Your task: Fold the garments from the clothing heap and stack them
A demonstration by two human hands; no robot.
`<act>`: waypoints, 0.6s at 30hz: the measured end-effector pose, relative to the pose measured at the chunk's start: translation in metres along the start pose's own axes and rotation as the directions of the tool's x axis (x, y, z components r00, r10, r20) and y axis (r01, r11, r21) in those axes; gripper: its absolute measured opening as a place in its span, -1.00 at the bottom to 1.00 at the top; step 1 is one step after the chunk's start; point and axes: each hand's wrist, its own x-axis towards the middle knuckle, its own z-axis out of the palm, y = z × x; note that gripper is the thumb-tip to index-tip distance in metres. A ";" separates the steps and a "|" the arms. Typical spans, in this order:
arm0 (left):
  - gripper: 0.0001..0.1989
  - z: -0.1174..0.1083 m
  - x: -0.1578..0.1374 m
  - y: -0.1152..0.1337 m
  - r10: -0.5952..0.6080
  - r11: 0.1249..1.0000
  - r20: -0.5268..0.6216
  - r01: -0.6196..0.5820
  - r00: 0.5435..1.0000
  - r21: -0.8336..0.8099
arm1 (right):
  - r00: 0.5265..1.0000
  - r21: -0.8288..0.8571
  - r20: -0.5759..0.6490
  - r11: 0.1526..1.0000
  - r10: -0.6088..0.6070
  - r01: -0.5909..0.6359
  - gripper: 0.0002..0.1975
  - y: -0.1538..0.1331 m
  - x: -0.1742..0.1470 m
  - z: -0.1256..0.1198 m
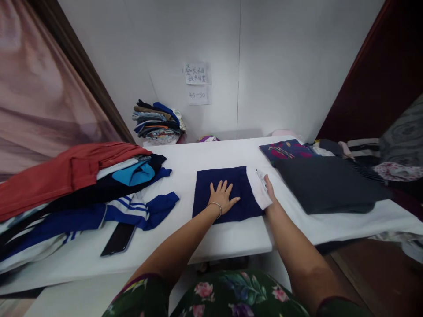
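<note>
A navy blue garment (205, 189) with a white section along its right side lies folded into a rough rectangle in the middle of the table. My left hand (223, 198) rests flat on the navy cloth, fingers spread, a bracelet at the wrist. At the garment's right edge, my right hand (269, 196) is turned on its side and holds the white part, with some of its fingers hidden by the cloth.
Unfolded clothes, including a red garment (76, 167), are heaped at left, with a phone (119, 237) before them. Folded dark grey clothing (327, 185) lies at right. A folded clothes stack (158, 123) stands at the back against the wall, below paper notes (198, 83).
</note>
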 end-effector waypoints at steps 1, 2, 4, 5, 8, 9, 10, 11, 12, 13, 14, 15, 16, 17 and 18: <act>-0.19 0.002 0.001 0.000 0.007 1.000 -0.004 -0.007 1.000 0.002 | 0.999 0.059 0.009 0.997 0.039 -0.039 -0.36 -0.002 0.000 -0.003; -0.19 0.004 0.001 0.000 0.010 1.000 -0.010 -0.010 1.000 0.004 | 0.996 0.120 0.028 0.989 0.085 -0.088 -0.32 -0.005 -0.001 -0.005; -0.18 0.003 0.002 -0.001 0.004 1.000 -0.009 -0.004 1.000 0.004 | 0.980 0.199 0.079 0.961 0.182 -0.194 -0.38 -0.012 -0.002 -0.009; -0.18 0.001 0.003 -0.001 -0.003 1.000 0.002 0.003 1.000 0.002 | 0.971 0.210 0.103 0.950 0.215 -0.233 -0.46 -0.017 -0.002 -0.010; -0.19 -0.009 0.010 0.002 -0.003 1.000 0.022 0.003 1.000 -0.007 | 0.971 0.221 0.144 0.951 0.189 -0.218 -0.61 -0.028 -0.003 -0.010; -0.19 -0.013 0.013 0.004 0.011 1.000 0.019 -0.011 1.000 -0.010 | 0.977 0.223 0.146 0.957 0.155 -0.185 -0.57 -0.032 -0.003 -0.010; -0.19 -0.017 0.016 0.007 0.027 1.000 0.012 -0.026 1.000 -0.012 | 0.983 0.222 0.140 0.964 0.120 -0.149 -0.53 -0.034 -0.003 -0.010; -0.19 -0.019 0.020 0.011 0.040 0.999 0.005 -0.040 0.999 -0.013 | 0.987 0.215 0.131 0.970 0.088 -0.115 -0.50 -0.037 -0.002 -0.011; -0.19 -0.021 0.024 0.015 0.051 0.999 -0.004 -0.051 0.999 -0.011 | 0.990 0.204 0.122 0.975 0.064 -0.088 -0.48 -0.039 -0.002 -0.012; -0.19 -0.021 0.028 0.019 0.060 0.998 -0.018 -0.060 0.998 -0.007 | 0.993 0.192 0.116 0.980 0.039 -0.061 -0.47 -0.040 0.000 -0.015; -0.19 -0.020 0.032 0.023 0.067 0.998 -0.036 -0.067 0.997 0.000 | 0.994 0.178 0.111 0.984 0.011 -0.031 -0.46 -0.040 0.001 -0.018; -0.19 -0.018 0.036 0.027 0.076 0.997 -0.052 -0.075 0.996 0.007 | 0.995 0.156 0.102 0.988 -0.012 -0.004 -0.43 -0.039 0.003 -0.021; -0.19 -0.015 0.041 0.030 0.084 0.996 -0.061 -0.083 0.995 0.014 | 0.997 0.106 0.078 0.994 -0.024 0.016 -0.40 -0.036 0.005 -0.025; -0.19 -0.011 0.045 0.033 0.089 0.996 -0.054 -0.088 0.995 0.018 | 0.999 0.031 0.036 0.999 -0.028 0.027 -0.37 -0.033 0.008 -0.030; -0.20 -0.007 0.049 0.036 0.089 0.996 -0.034 -0.089 0.995 0.022 | 0.999 -0.057 -0.019 0.998 -0.028 0.026 -0.35 -0.029 0.011 -0.034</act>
